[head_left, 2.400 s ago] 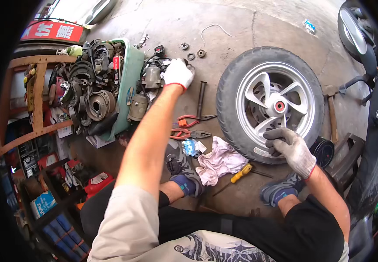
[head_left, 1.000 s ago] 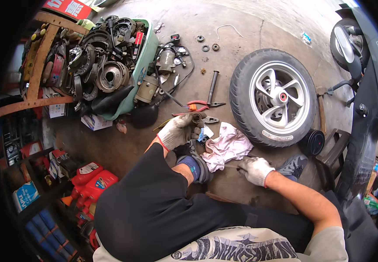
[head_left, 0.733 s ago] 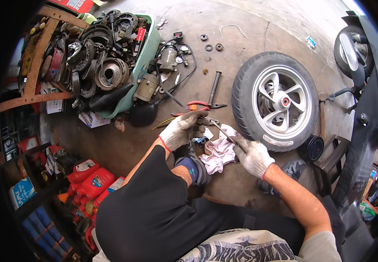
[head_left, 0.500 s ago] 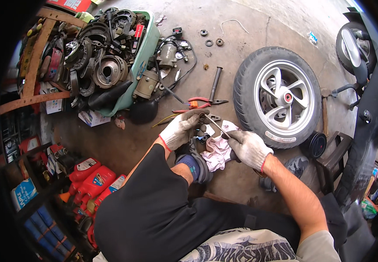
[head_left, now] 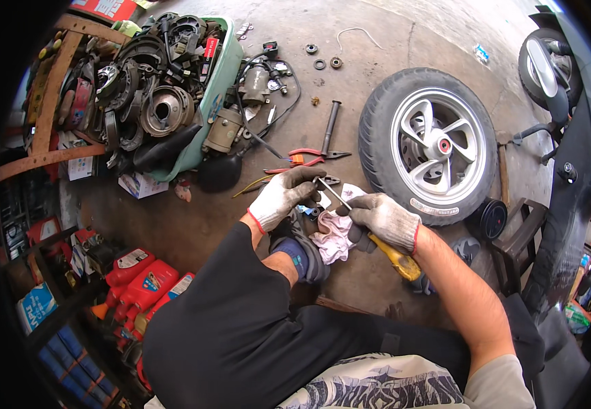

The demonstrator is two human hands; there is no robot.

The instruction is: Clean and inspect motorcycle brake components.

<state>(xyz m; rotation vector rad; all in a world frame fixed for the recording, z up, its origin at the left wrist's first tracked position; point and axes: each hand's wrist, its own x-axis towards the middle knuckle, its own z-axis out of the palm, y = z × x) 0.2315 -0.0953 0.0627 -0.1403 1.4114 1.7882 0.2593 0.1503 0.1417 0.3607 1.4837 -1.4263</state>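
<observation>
Two gloved hands are at work low over the concrete floor (head_left: 377, 20), close together above a pink rag (head_left: 334, 240). The right hand (head_left: 382, 219) has its fingers closed round a yellow-handled screwdriver (head_left: 377, 240); the handle runs back past the wrist and the metal shaft slants up and left toward the left hand (head_left: 283, 196). The left hand's fingers are curled shut about a small part at the shaft's tip; the part itself is too hidden to identify. The rag lies on the floor directly beneath both hands, beside the person's shoe (head_left: 302, 249).

Just beyond the left hand lie red-handled pliers (head_left: 307, 156) and a dark rod (head_left: 330, 127). A scooter wheel (head_left: 429, 144) with a silver rim lies flat to the right, near the right hand but apart from it. A green tray (head_left: 211, 95) heaped with dark engine parts sits at upper left. Red oil bottles (head_left: 146, 281) stand at lower left. Part of a dark scooter (head_left: 582, 136) occupies the right edge.
</observation>
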